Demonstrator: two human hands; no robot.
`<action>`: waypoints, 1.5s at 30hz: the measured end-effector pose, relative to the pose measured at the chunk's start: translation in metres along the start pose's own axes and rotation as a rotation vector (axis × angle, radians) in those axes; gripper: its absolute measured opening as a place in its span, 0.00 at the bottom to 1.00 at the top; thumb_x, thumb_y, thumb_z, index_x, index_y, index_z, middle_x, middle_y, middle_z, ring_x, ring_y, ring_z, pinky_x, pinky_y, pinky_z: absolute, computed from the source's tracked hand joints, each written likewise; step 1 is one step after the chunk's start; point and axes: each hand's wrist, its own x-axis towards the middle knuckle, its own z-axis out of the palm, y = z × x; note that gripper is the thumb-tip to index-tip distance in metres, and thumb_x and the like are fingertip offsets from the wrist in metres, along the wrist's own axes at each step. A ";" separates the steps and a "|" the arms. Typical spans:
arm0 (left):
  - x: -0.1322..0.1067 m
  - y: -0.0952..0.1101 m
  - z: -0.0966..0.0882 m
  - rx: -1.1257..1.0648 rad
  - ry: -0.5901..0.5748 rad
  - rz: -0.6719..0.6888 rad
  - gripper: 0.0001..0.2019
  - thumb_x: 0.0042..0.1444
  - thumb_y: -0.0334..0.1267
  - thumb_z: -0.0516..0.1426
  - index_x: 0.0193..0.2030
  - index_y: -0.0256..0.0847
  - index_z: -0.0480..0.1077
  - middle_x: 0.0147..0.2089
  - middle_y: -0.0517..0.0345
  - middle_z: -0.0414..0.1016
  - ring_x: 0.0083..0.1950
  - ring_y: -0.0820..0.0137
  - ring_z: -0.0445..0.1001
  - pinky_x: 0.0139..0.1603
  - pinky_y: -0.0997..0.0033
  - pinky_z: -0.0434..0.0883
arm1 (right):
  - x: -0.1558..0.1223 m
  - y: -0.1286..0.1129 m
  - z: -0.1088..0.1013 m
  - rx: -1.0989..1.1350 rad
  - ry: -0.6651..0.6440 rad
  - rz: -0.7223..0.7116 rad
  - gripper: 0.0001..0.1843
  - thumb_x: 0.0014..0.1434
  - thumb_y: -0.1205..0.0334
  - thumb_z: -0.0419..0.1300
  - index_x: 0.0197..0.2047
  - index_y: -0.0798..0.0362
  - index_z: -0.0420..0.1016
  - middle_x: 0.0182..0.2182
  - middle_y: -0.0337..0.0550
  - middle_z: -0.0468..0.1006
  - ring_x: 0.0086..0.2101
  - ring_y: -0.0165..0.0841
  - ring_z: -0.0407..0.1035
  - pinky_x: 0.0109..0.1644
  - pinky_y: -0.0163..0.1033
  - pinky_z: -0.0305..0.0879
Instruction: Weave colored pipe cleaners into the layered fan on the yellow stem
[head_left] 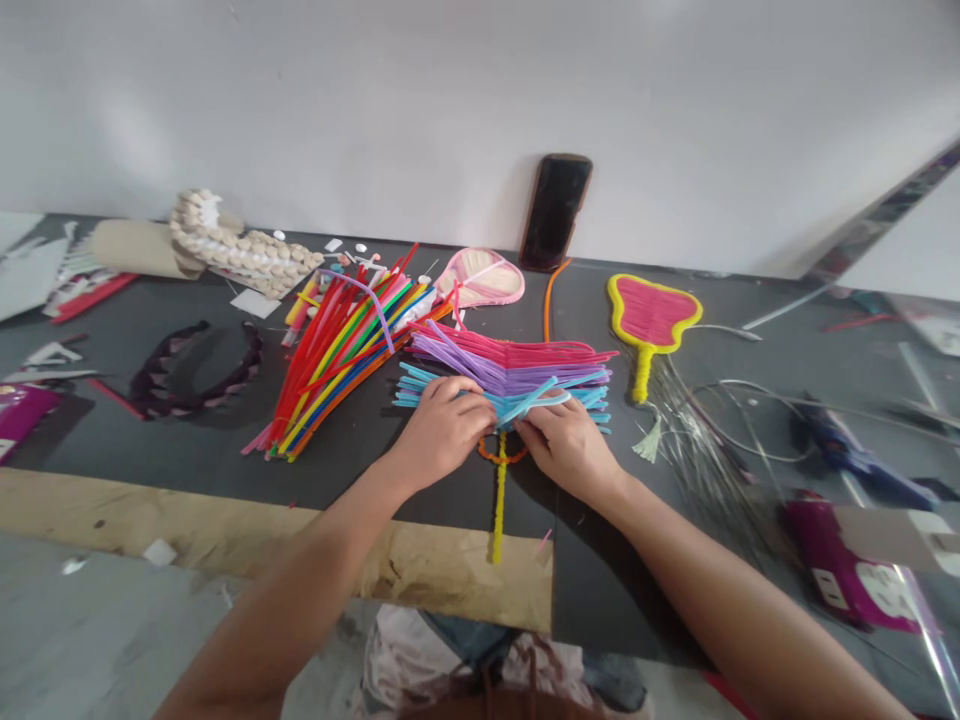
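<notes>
A half-made fan of pipe cleaners lies in front of me, with a pink row (551,352), a purple row (487,374) and light blue pipe cleaners (411,388) nearest me. Its yellow twisted stem (498,510) points toward me, crossed by an orange curved piece (491,457). My left hand (448,425) bends over the blue strands left of the stem, fingers closed on them. My right hand (570,440) pinches blue strands right of the stem; one loose blue end sticks up between the hands. Both sets of fingertips are partly hidden.
A bundle of coloured pipe cleaners (330,370) lies left. Behind are a pink round fan (484,280) and a phone (556,212) against the wall. Rightward are a yellow-edged pink fan (654,312), thin wires (701,450) and a glue gun (855,455). A dark headband (161,370) lies far left.
</notes>
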 end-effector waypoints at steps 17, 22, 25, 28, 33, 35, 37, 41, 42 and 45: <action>0.002 0.004 0.002 -0.094 -0.028 -0.082 0.07 0.61 0.33 0.54 0.41 0.41 0.74 0.44 0.54 0.79 0.55 0.61 0.68 0.57 0.53 0.62 | 0.001 0.000 0.000 -0.007 -0.007 0.000 0.16 0.67 0.63 0.51 0.27 0.51 0.71 0.28 0.45 0.75 0.35 0.36 0.65 0.41 0.41 0.60; 0.001 0.003 0.006 -0.088 0.001 -0.078 0.07 0.63 0.34 0.54 0.42 0.41 0.73 0.44 0.56 0.79 0.53 0.62 0.68 0.56 0.55 0.61 | 0.001 0.001 0.001 -0.007 0.006 -0.004 0.16 0.67 0.62 0.52 0.28 0.51 0.72 0.29 0.45 0.76 0.36 0.37 0.66 0.42 0.41 0.61; 0.001 0.004 0.007 -0.092 0.010 -0.083 0.07 0.64 0.34 0.53 0.43 0.42 0.73 0.44 0.57 0.79 0.53 0.63 0.68 0.55 0.57 0.60 | 0.001 0.002 0.001 -0.006 0.008 -0.011 0.15 0.67 0.62 0.52 0.30 0.51 0.73 0.29 0.45 0.77 0.37 0.37 0.66 0.43 0.40 0.61; 0.003 0.006 0.006 -0.104 -0.002 -0.105 0.07 0.64 0.34 0.53 0.42 0.41 0.72 0.43 0.56 0.78 0.52 0.63 0.68 0.53 0.58 0.60 | 0.001 0.002 -0.001 0.002 -0.007 -0.010 0.13 0.67 0.62 0.53 0.31 0.51 0.75 0.31 0.45 0.78 0.37 0.37 0.66 0.43 0.40 0.62; 0.005 0.010 0.006 -0.136 -0.022 -0.176 0.07 0.64 0.34 0.52 0.39 0.41 0.72 0.40 0.56 0.77 0.49 0.64 0.67 0.51 0.59 0.59 | 0.002 0.001 -0.004 0.023 -0.039 -0.016 0.13 0.67 0.61 0.52 0.35 0.50 0.77 0.34 0.45 0.79 0.37 0.37 0.65 0.42 0.40 0.62; 0.006 0.011 0.007 -0.152 -0.020 -0.206 0.07 0.64 0.34 0.52 0.40 0.42 0.73 0.39 0.57 0.77 0.48 0.65 0.67 0.50 0.60 0.59 | 0.001 0.001 -0.004 0.025 -0.041 -0.017 0.12 0.67 0.62 0.52 0.37 0.50 0.77 0.36 0.45 0.79 0.38 0.37 0.66 0.42 0.40 0.61; 0.006 0.011 0.008 -0.166 -0.013 -0.221 0.07 0.64 0.34 0.53 0.41 0.43 0.73 0.38 0.57 0.77 0.48 0.65 0.67 0.50 0.61 0.59 | 0.000 0.001 -0.003 0.011 -0.039 -0.018 0.11 0.67 0.62 0.53 0.39 0.50 0.77 0.36 0.45 0.79 0.39 0.37 0.66 0.42 0.40 0.61; 0.007 0.011 0.008 -0.181 -0.002 -0.232 0.07 0.64 0.36 0.54 0.41 0.43 0.73 0.37 0.58 0.76 0.47 0.65 0.67 0.49 0.62 0.58 | 0.000 0.001 -0.002 -0.019 -0.019 -0.028 0.12 0.67 0.60 0.53 0.36 0.50 0.77 0.35 0.44 0.79 0.39 0.37 0.68 0.41 0.40 0.59; 0.007 0.012 0.008 -0.182 -0.006 -0.240 0.06 0.64 0.36 0.54 0.40 0.43 0.73 0.37 0.58 0.76 0.47 0.65 0.67 0.49 0.62 0.59 | 0.000 0.001 -0.003 -0.013 -0.013 -0.034 0.12 0.67 0.60 0.54 0.36 0.50 0.77 0.34 0.43 0.80 0.40 0.36 0.68 0.42 0.40 0.59; 0.008 0.012 0.007 -0.191 -0.021 -0.272 0.06 0.63 0.37 0.55 0.39 0.43 0.73 0.37 0.58 0.75 0.47 0.65 0.68 0.49 0.62 0.59 | 0.001 0.000 -0.004 0.036 0.033 -0.053 0.12 0.67 0.60 0.54 0.36 0.50 0.76 0.32 0.40 0.81 0.37 0.34 0.70 0.45 0.41 0.57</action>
